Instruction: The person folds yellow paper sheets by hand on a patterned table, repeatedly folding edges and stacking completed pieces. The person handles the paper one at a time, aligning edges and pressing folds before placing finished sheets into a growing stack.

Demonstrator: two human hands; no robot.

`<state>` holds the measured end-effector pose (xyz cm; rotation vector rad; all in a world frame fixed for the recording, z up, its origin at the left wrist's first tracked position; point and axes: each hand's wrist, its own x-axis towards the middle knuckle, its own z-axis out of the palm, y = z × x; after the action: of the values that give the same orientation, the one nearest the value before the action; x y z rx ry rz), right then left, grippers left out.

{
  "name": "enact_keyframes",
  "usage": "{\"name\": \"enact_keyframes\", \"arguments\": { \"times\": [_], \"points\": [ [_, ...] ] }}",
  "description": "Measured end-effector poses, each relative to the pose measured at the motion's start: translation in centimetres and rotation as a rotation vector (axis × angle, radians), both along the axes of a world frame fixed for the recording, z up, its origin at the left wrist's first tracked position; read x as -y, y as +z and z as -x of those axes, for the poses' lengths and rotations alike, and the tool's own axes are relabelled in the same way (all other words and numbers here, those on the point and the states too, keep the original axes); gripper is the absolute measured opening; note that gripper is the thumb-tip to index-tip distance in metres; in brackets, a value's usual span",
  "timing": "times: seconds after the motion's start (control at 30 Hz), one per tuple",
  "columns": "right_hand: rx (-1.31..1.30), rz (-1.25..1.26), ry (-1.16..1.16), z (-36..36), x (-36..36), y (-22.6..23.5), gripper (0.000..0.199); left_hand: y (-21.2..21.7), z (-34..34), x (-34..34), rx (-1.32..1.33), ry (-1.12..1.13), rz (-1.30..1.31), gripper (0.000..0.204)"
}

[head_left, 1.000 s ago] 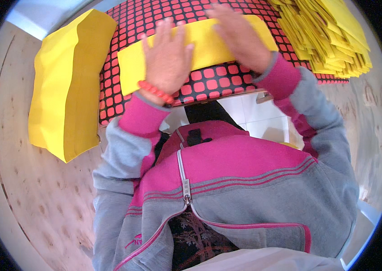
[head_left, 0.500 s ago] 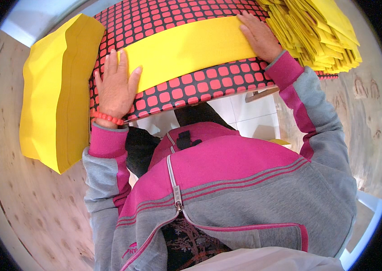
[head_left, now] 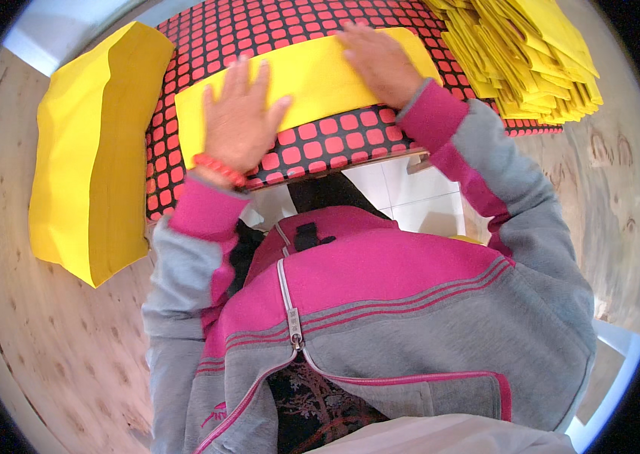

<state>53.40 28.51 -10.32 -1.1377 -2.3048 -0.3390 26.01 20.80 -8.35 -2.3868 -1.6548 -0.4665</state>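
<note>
A long yellow folded sheet lies across a mat with a red and black square pattern on the table. My left hand rests flat on the sheet's left part, fingers spread, a red band at the wrist. Pressing on the sheet's right end is my right hand, palm down. Neither hand grips anything.
A tall neat stack of yellow sheets sits to the left on the plywood table. A loose pile of several yellow sheets lies at the upper right. White floor tiles show below the table edge.
My left hand slid from the sheet's left end back toward its middle, and my right hand came inward from the far right end. The camera view shifted slightly.
</note>
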Motion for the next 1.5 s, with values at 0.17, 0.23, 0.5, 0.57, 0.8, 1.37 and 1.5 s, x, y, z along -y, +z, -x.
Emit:
{"name": "enact_keyframes", "arguments": {
  "times": [0.17, 0.23, 0.5, 0.57, 0.8, 1.37, 1.5],
  "points": [
    [0.028, 0.156, -0.118, -7.8, -2.0, 0.5, 0.04, 0.7, 6.6, 2.7, 0.07, 0.13, 0.119, 0.065],
    [0.06, 0.187, -0.155, -8.1, -2.3, 1.3, 0.038, 1.8, 6.8, 4.3, 0.052, 0.206, 0.127, 0.064],
    [-0.059, 0.254, -0.21, -5.7, 0.3, 5.1, 0.043, 3.5, 1.8, 11.9, 1.288, -0.51, 0.97, 0.044],
    [-0.018, 0.221, -0.237, -5.5, 2.7, 6.0, 0.039, 1.8, 0.1, 11.9, 1.352, -0.442, 1.268, 0.048],
    [-0.263, 0.676, -0.05, -5.6, 14.7, 7.0, 0.039, -2.0, -2.1, 12.3, 1.868, -0.277, 1.487, 0.051],
    [-0.993, 1.989, 0.542, -0.4, 13.4, 7.0, 0.091, 5.4, -0.6, 16.4, 2.097, -0.397, 1.264, 0.045],
    [-1.062, 2.433, 1.051, 2.1, 9.9, 7.7, 0.087, 6.5, -1.4, 15.8, 1.906, -0.368, 1.345, 0.046]
  ]
}}
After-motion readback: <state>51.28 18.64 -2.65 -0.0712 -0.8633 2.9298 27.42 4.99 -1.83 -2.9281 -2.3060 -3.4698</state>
